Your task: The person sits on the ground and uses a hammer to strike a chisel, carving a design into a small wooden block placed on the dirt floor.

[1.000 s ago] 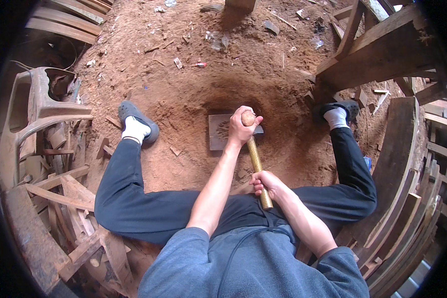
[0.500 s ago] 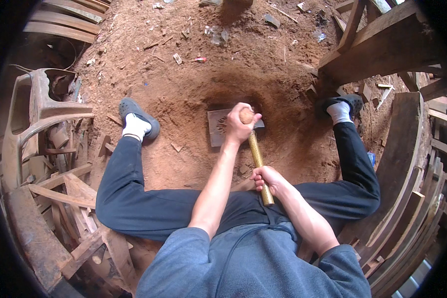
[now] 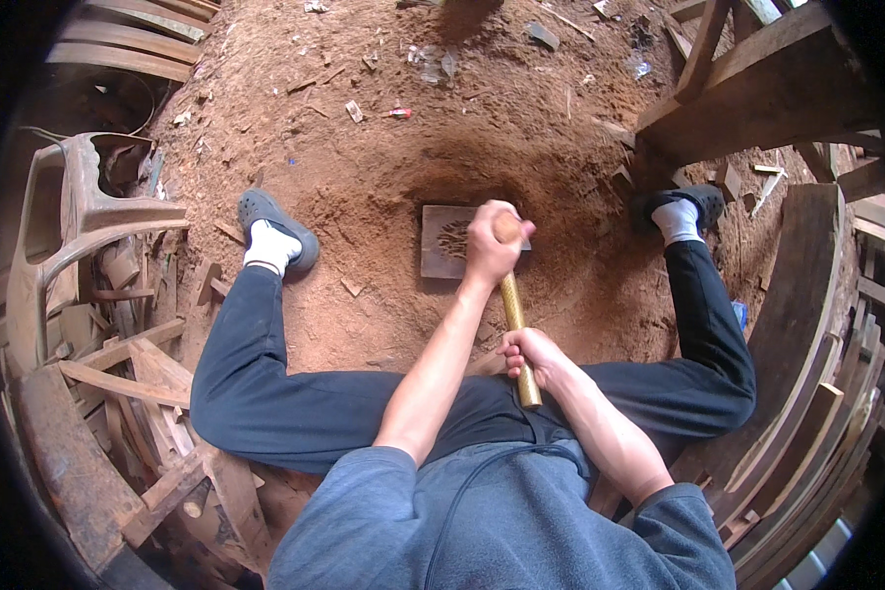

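Note:
My left hand (image 3: 491, 246) is closed round something with a rounded, light-brown wooden end (image 3: 506, 227). It is over a square wooden board (image 3: 441, 263) with a dark carved or cut pattern in its middle, lying in a hollow on the ground. My right hand (image 3: 528, 354) is wrapped round the lower part of a gold patterned handle (image 3: 512, 303), near my lap. The handle's upper end runs up to my left hand, which hides how it meets the wooden piece. My left hand covers the board's right part.
Reddish sawdust-like ground (image 3: 354, 187) spreads between my feet, with scraps on it. On the left stand a plastic chair (image 3: 44, 246) and offcuts (image 3: 138, 374). A heavy beam (image 3: 747, 108) and stacked planks (image 3: 796, 334) are on the right.
My left hand, with the wooden-ended piece, has shifted to the right, uncovering more of the board's pattern. The board has turned slightly. My right hand holds nearly the same place.

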Motion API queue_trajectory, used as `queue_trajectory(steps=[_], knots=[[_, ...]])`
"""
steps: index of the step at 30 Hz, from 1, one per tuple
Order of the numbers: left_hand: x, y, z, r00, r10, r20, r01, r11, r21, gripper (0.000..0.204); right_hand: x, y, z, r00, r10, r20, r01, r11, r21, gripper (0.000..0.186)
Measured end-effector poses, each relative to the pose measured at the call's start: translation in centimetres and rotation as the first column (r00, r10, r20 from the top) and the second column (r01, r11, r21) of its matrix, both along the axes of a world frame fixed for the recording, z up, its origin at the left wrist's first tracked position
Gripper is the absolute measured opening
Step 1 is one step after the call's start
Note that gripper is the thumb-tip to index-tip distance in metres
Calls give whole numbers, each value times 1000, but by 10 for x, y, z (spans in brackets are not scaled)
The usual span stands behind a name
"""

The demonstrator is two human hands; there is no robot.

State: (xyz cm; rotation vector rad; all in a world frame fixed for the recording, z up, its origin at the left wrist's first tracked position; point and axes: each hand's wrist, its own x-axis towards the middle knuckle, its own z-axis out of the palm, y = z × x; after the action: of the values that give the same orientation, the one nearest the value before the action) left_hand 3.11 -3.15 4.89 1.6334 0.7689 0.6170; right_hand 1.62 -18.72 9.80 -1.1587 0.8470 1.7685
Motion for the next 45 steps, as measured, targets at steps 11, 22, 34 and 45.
queue_trajectory(steps=[11,22,34,45], knots=[[-4,9,11,952,-296,-77,301,951,72,32,-1,1,-2,1000,-4,11,4,1000,-6,20],[-13,66,44,942,232,242,-213,972,-102,28,-1,-4,-9,999,-48,6,48,999,6,12],[-51,86,7,922,278,271,-188,930,-315,28,-1,-4,-9,998,-58,-14,58,998,26,7],[-47,75,-13,968,144,205,-100,972,-212,26,0,-3,-10,998,-64,-21,64,997,40,12]])
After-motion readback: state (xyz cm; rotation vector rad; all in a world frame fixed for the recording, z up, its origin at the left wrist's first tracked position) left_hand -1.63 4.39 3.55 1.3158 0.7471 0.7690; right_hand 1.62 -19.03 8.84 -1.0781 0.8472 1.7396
